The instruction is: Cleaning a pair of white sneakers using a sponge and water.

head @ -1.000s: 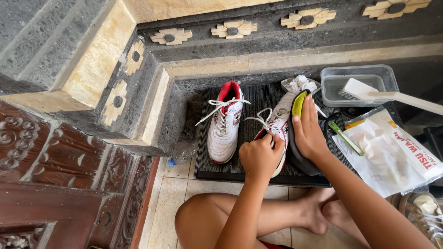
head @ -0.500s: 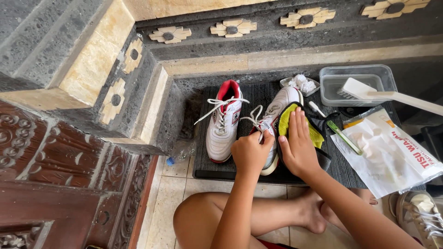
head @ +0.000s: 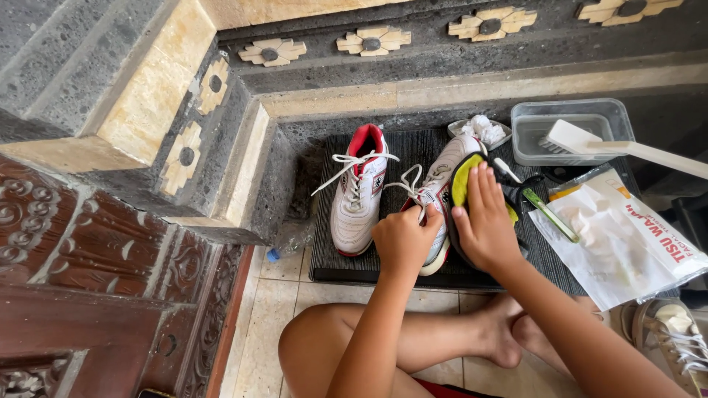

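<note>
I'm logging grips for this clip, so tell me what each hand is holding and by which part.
The left hand grips the right-side shoe at its front, by the laces. The right hand presses a yellow cloth flat against that shoe's side.

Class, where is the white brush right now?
In the head view, the white brush lies at upper right, its bristles resting in the clear tub, behind the tissue pack and right of the shoes.

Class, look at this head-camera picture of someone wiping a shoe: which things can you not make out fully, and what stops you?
- Right shoe, head view: its side is hidden under the right hand and yellow cloth; the left hand covers its toe.
- Grey shoe: cut off by the picture's corner.
- Brush: handle runs past the right edge.
- Clear tub: contents unclear.
</note>
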